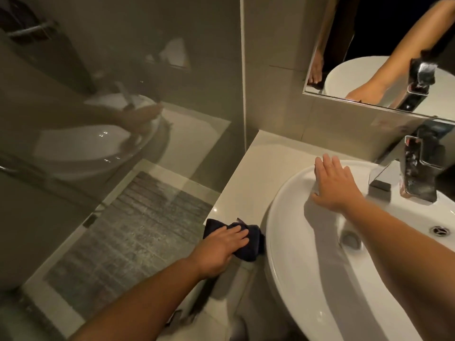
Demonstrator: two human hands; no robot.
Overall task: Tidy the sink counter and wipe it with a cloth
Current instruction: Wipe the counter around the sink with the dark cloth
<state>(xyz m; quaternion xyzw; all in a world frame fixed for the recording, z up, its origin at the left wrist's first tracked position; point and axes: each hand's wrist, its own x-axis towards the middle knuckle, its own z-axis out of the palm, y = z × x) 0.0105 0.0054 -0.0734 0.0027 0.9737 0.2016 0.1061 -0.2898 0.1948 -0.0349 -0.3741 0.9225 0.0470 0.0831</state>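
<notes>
Left hand (221,244) flat on cloth (253,238); right hand (337,185) flat on sink (278,254) rim.

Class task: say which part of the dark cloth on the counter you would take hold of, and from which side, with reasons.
Take the dark cloth by its bunched middle, from above. It lies crumpled on the narrow counter, close against the basin rim, so a sideways approach looks cramped; the raised folds give something to pinch. The left hand lies on top of it.

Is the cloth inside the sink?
No, the dark cloth lies on the counter beside the sink, under the left hand.
</notes>
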